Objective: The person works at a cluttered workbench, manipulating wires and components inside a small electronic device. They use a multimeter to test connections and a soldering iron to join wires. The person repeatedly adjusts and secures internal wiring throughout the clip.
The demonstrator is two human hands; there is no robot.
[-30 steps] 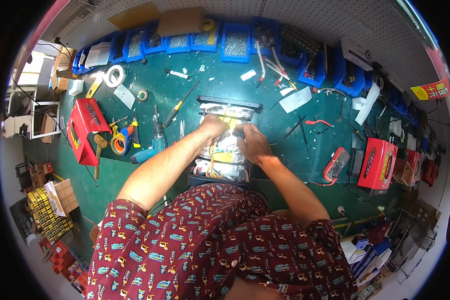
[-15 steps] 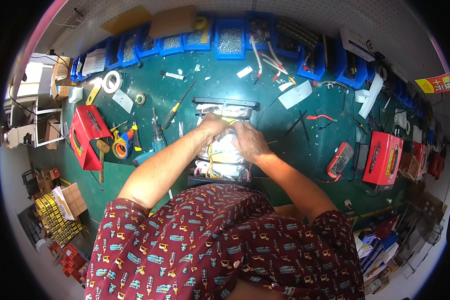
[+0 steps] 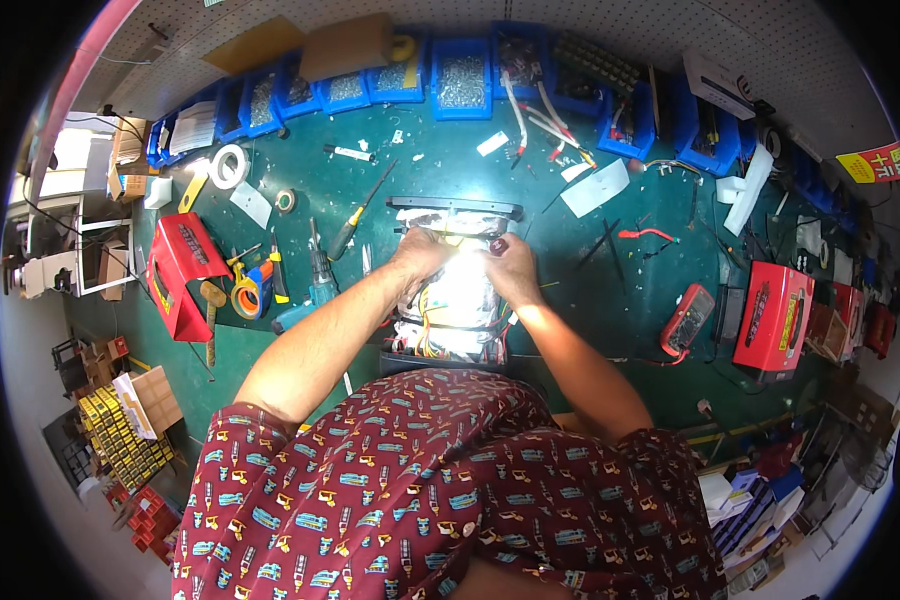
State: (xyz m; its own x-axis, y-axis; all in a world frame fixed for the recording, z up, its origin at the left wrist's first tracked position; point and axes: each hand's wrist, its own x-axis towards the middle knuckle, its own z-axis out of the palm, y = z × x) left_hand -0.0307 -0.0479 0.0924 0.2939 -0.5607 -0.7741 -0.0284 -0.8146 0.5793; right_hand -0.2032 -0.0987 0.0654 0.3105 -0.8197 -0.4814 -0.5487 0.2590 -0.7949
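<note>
In front of me stands an opened electrical unit (image 3: 465, 300), a block in shiny silvery wrapping with yellow, red and black wires and black end plates. My left hand (image 3: 423, 252) is closed at its far left, fingers bent down over the wires; what they pinch is hidden. My right hand (image 3: 512, 270) is closed at the far right of the block around a small dark red thing with a rounded end (image 3: 498, 245), perhaps a tool handle; its lower part is out of sight. Strong glare washes out the block between the hands.
Left of the unit lie a screwdriver (image 3: 348, 232), a power drill (image 3: 318, 285), orange tape (image 3: 252, 292), a mallet (image 3: 211, 300) and a red metal cover (image 3: 183, 270). To the right are a red multimeter (image 3: 684, 320) and a red-cased unit (image 3: 773, 318). Blue bins (image 3: 461, 85) line the back.
My right hand has turned and shifted slightly right, and the dark red thing now shows in its fingers. My left hand stays about where it was. The whole view has shifted slightly.
</note>
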